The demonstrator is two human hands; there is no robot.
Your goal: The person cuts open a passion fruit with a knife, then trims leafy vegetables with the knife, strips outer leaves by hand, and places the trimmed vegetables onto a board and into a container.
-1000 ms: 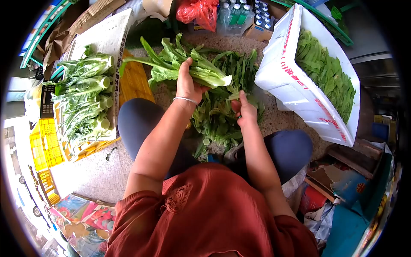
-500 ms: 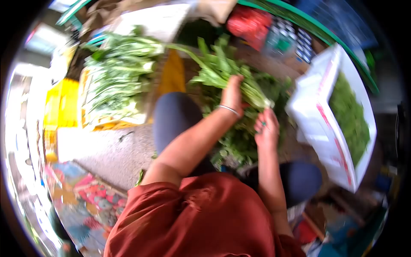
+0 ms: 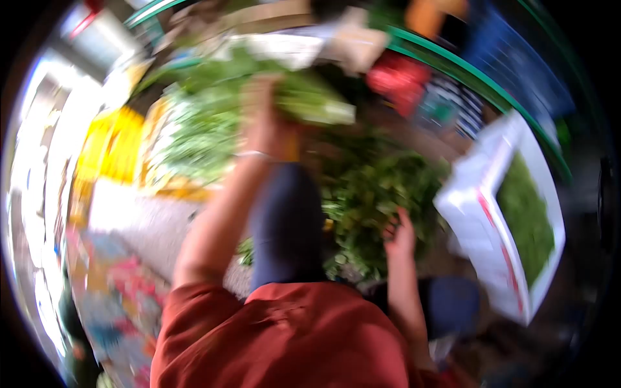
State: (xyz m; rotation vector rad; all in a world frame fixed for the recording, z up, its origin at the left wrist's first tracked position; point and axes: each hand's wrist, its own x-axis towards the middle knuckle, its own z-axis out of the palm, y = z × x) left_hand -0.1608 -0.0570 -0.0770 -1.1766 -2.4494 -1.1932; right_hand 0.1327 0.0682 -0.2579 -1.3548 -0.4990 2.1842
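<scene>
My left hand (image 3: 264, 119) is closed round a bunch of leafy greens (image 3: 317, 98), blurred by motion. Its pale cut stem ends point right, and its leaves spread left above a yellow crate (image 3: 174, 192). Rows of similar greens (image 3: 200, 139) lie in that crate. My right hand (image 3: 400, 238) is at the near edge of a loose pile of dark leafy greens (image 3: 388, 187) on the ground. Its fingers are curled, with a dark spot between them; whatever they hold is too blurred to make out.
On the right stands a white foam box (image 3: 482, 204) with fine green herbs (image 3: 527, 220) inside. A red plastic bag (image 3: 396, 81) lies at the back beside a green rail (image 3: 446, 61). Another yellow crate (image 3: 110, 145) stands at the left, behind a flower-patterned surface (image 3: 123, 291).
My left hand has carried the bunch up and left, from over the pile to above the crate. My right hand has parted from the stem ends and is lower, by the pile.
</scene>
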